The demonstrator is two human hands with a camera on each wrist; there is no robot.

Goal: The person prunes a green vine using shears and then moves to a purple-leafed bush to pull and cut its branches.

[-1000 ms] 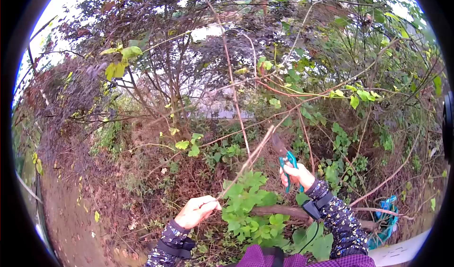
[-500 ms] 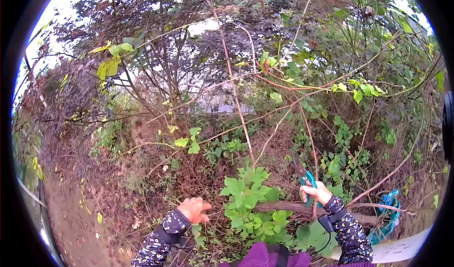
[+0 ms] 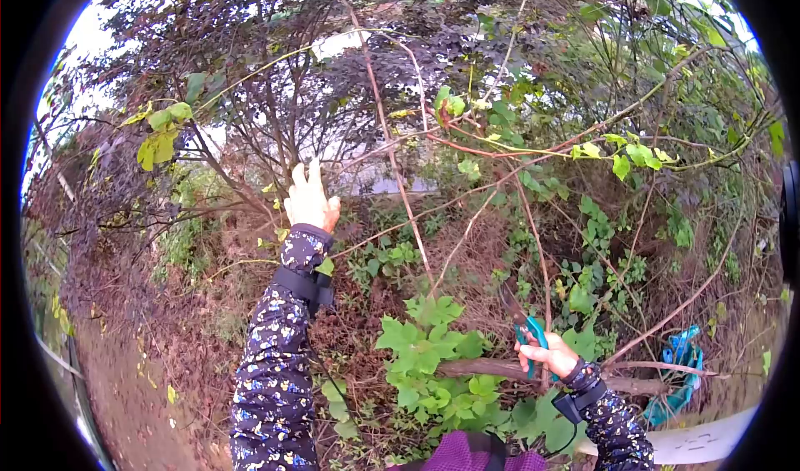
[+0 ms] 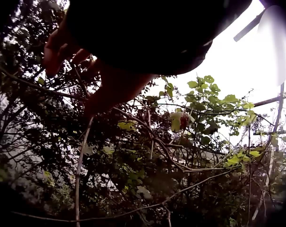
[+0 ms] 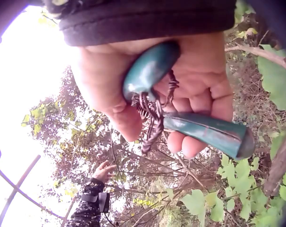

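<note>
My left hand [image 3: 310,196] is raised high on an outstretched arm in a patterned sleeve, fingers straight and spread among the thin dark twigs of a purple-leaved bush [image 3: 275,79]. It holds nothing. In the left wrist view the left hand [image 4: 86,66] is a dark silhouette close to a thin stem [image 4: 81,156]. My right hand [image 3: 550,356] is low on the right and grips teal-handled pruning shears [image 3: 527,333], their blades pointing up-left. The right wrist view shows the shears' handles [image 5: 206,135] and spring inside the curled fingers [image 5: 199,101].
A thick fallen branch [image 3: 492,369] lies across just beyond my right hand, with a big-leaved green plant [image 3: 425,346] in front. Long bare stems [image 3: 400,187] and vines cross the middle. A blue object [image 3: 679,363] and a white surface [image 3: 708,442] sit bottom right.
My left hand let go of the long thin stem it held low down and rose up to the bush. My right hand with the shears dropped lower and to the right.
</note>
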